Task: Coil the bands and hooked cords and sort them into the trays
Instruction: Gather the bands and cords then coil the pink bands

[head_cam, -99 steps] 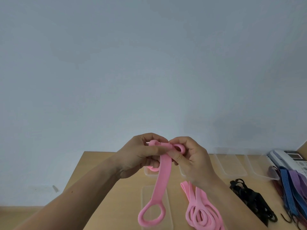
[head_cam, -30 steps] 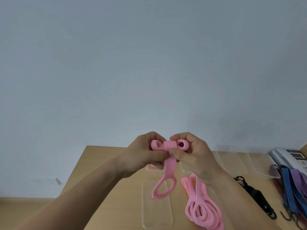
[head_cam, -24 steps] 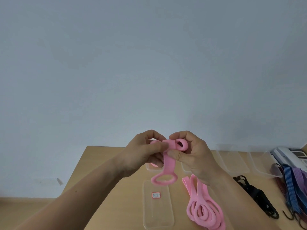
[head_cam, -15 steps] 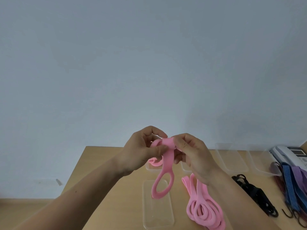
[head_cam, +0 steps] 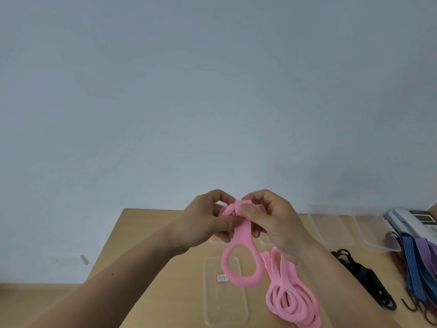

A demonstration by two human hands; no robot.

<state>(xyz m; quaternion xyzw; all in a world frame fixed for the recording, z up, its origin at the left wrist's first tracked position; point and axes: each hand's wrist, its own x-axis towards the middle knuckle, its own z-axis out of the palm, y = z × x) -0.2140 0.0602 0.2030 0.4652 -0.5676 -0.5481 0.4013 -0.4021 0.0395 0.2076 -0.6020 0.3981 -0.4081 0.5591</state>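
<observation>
Both hands hold one pink band (head_cam: 243, 261) up above the wooden table (head_cam: 142, 235). My left hand (head_cam: 205, 223) grips its folded left part, thumb pressed on it. My right hand (head_cam: 272, 221) pinches the wrapped top of the band under its thumb. The band's looped end hangs down between the hands. A pile of several more pink bands (head_cam: 290, 297) lies on the table below my right wrist. A black band bundle (head_cam: 364, 280) lies to the right, and blue and purple hooked cords (head_cam: 416, 268) lie at the right edge.
A clear tray lid (head_cam: 224, 311) with a red-edged label lies flat under the hanging loop. Clear trays (head_cam: 331, 230) stand along the back, one more (head_cam: 369, 230) to its right and others partly hidden behind my hands. A white telephone (head_cam: 411, 221) sits at the far right.
The long hanging tail of the pink band has been wound up around the folded part, leaving only its end loop hanging. Both hands stayed close together and kept hold of it.
</observation>
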